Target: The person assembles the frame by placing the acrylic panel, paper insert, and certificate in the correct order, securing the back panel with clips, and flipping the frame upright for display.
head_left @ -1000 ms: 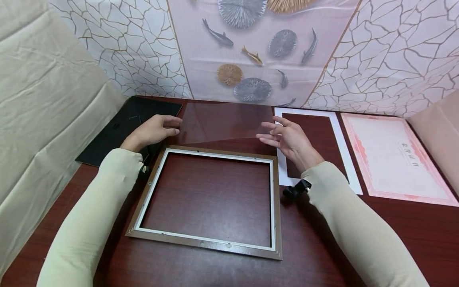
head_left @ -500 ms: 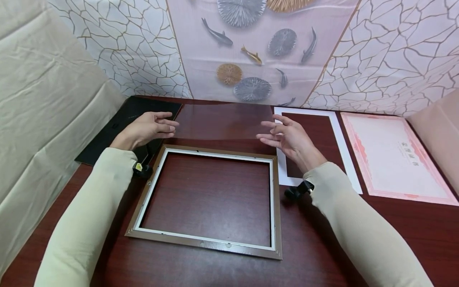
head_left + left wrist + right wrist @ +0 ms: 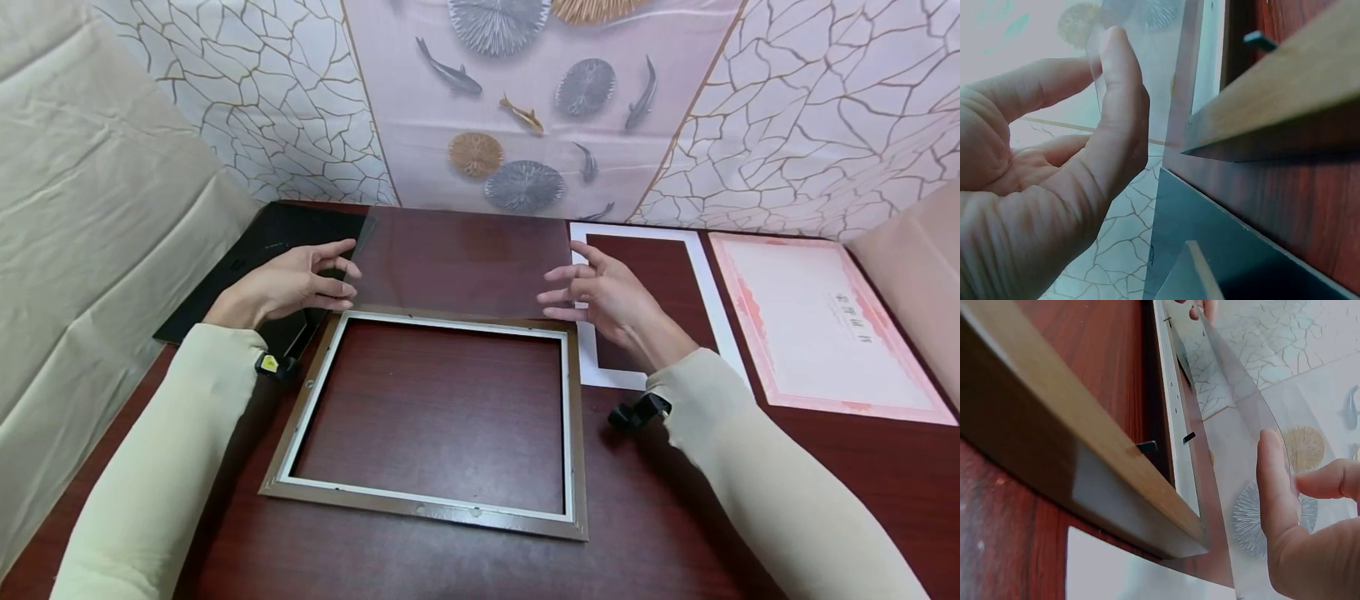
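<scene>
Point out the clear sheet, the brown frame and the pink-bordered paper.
Clear sheet [image 3: 461, 262]: head view, the middle of its face.
Brown frame [image 3: 375, 502]: head view, the rail nearest the person.
Pink-bordered paper [image 3: 817, 325]: head view, its pale centre.

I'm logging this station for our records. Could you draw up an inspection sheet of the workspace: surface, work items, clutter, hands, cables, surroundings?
Surface: dark red wood-grain table.
Work items: brown frame lying on the table; clear sheet held at the frame's far side.
Clutter: black board at left; white mat and pink-bordered sheet at right.
Hands: left hand and right hand pinch opposite edges of the clear sheet between thumb and fingers.
Cables: nothing seen.
Surroundings: patterned backdrop behind; beige cloth at left.
</scene>
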`<move>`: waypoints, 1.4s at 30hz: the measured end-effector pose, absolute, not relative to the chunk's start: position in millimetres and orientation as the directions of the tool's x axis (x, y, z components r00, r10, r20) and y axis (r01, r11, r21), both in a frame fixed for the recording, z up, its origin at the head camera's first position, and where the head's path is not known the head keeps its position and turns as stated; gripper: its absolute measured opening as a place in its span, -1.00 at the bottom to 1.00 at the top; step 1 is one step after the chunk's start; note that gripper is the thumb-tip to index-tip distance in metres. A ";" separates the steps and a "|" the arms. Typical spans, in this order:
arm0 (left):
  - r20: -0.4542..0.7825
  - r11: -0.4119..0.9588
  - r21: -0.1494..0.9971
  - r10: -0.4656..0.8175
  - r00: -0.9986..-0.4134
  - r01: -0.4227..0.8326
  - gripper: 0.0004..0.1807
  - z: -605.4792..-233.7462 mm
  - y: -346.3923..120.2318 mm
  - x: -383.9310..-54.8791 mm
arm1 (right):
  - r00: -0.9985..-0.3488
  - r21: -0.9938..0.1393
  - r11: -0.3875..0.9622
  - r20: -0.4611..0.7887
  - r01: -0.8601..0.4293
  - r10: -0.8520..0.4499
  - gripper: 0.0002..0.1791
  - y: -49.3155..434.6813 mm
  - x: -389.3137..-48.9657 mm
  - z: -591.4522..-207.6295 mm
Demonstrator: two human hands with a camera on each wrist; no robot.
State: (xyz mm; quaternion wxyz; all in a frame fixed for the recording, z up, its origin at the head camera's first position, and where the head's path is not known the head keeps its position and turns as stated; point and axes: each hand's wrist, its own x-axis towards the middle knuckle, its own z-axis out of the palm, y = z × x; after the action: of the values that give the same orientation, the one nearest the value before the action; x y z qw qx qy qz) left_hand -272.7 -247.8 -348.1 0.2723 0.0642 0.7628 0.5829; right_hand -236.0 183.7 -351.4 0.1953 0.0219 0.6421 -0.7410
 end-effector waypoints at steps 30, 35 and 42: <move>-0.243 0.311 0.945 0.477 -0.845 -0.096 0.04 -344.3 -261.6 -154.8 | -0.907 -0.962 0.084 -0.271 0.258 -0.322 0.00 197.6 -132.0 -348.7; -0.245 0.303 0.947 0.476 -0.845 -0.104 0.05 -347.7 -263.8 -134.8 | -0.907 -0.964 0.083 -0.267 0.253 -0.325 0.04 196.7 -114.3 -353.7; -0.274 0.313 0.940 0.459 -0.845 -0.135 0.08 -354.6 -271.6 -118.2 | -0.902 -0.960 0.113 -0.280 0.257 -0.328 0.06 194.5 -97.0 -361.0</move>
State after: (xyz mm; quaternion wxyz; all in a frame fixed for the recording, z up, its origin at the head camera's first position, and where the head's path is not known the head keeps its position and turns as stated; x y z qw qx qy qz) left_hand -118.2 -271.6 -354.6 0.2575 0.1053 0.7682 0.5766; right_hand -97.0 194.5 -361.0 0.2198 -0.0251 0.7128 -0.6656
